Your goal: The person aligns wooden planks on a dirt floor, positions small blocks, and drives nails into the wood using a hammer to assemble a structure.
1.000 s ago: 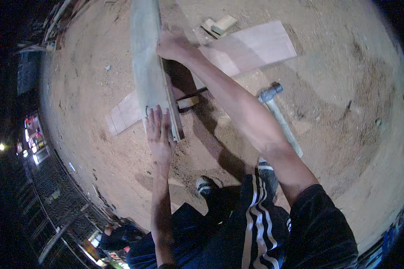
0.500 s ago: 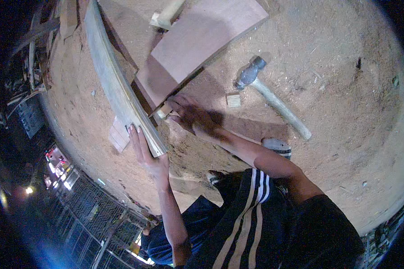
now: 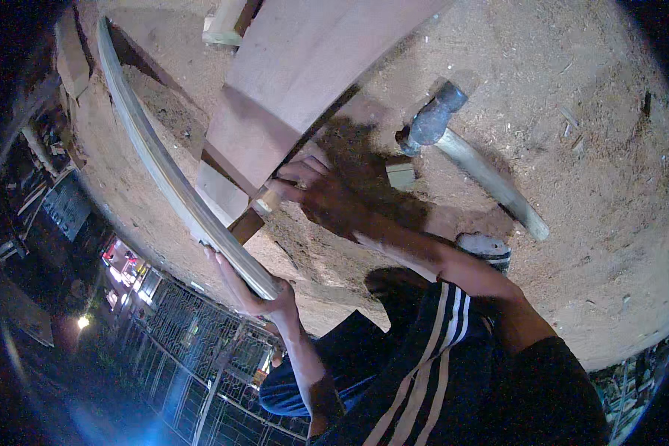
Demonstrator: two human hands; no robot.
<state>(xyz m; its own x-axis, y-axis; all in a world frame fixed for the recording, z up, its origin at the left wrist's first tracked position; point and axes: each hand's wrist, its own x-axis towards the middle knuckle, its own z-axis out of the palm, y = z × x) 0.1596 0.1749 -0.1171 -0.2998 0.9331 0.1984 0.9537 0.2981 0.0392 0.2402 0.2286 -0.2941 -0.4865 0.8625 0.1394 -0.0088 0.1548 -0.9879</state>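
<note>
The left hand (image 3: 259, 299) is closed around the near end of a long board (image 3: 172, 182), fingers along its outer side, thumb on the other. The right hand (image 3: 327, 197) has its fingers bent, the tips at a small pale block (image 3: 267, 201); they lie in shadow, so I cannot tell whether they pinch it or merely touch it.

The long board stands with a narrow edge toward the viewer, running from the left hand to the upper left. It is pale, greyish on its outer side and yellower along the edge, with thin lines down its length; it looks bowed, though the lens may add to that. The small pale block sits at the near corner of a wide, flat, pinkish panel (image 3: 297, 82), between that panel and the long board.

To the right of the right hand, a 2nd block (image 3: 401, 176) lies on the sandy ground (image 3: 587, 223), near a hammer (image 3: 490, 181) with a dark metal head and pale wooden handle. A piece of timber (image 3: 227, 26) lies beyond, beside the panel.
</note>
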